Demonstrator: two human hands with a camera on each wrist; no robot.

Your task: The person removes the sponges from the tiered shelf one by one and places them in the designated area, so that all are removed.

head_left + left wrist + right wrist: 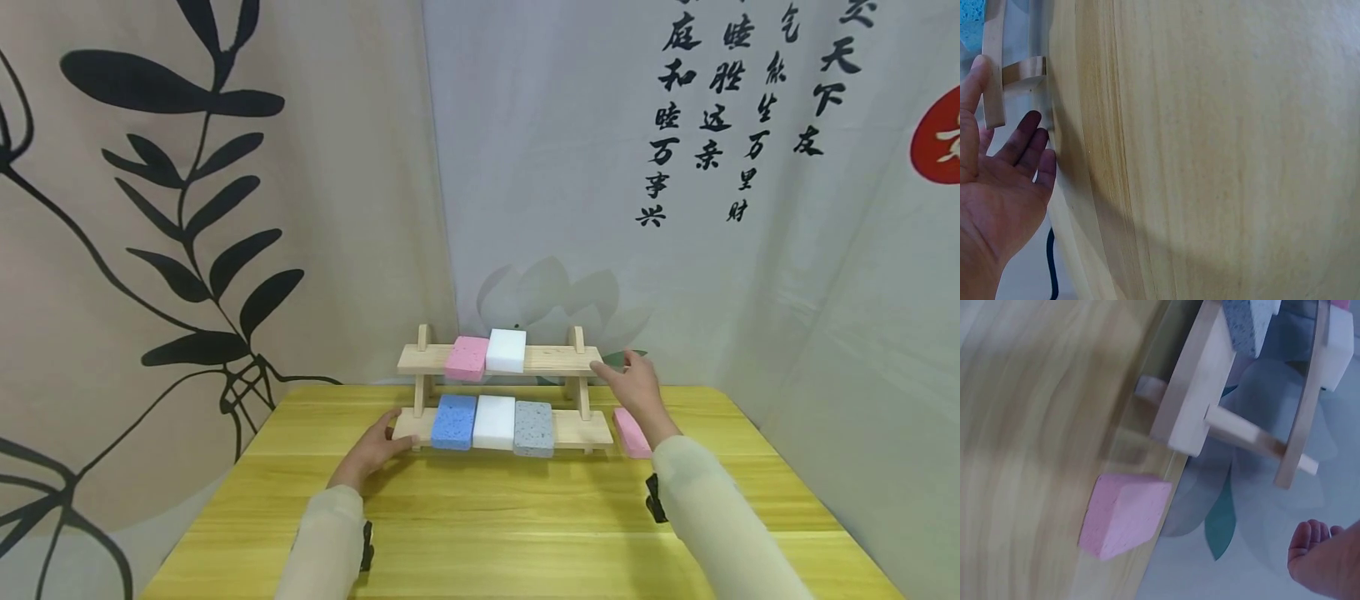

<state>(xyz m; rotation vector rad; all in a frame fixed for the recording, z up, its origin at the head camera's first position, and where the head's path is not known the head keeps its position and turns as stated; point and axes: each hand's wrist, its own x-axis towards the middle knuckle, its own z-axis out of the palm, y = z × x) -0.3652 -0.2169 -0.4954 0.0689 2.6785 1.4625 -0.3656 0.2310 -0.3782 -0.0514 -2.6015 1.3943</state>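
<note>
A two-tier wooden rack stands at the back of the table. My left hand is at the left end of its lower board, thumb on one side and a finger behind it. My right hand is beside the right end of the upper board; in the right wrist view a gap separates the two. The upper board carries a pink sponge and a white sponge. On the lower one a blue sponge, another white sponge and a grey speckled sponge sit side by side.
Right of the rack, a second pink sponge lies on the wooden table, below my right wrist. Behind the table hangs a printed cloth with dark leaves and writing. A black cord hangs past the table's edge.
</note>
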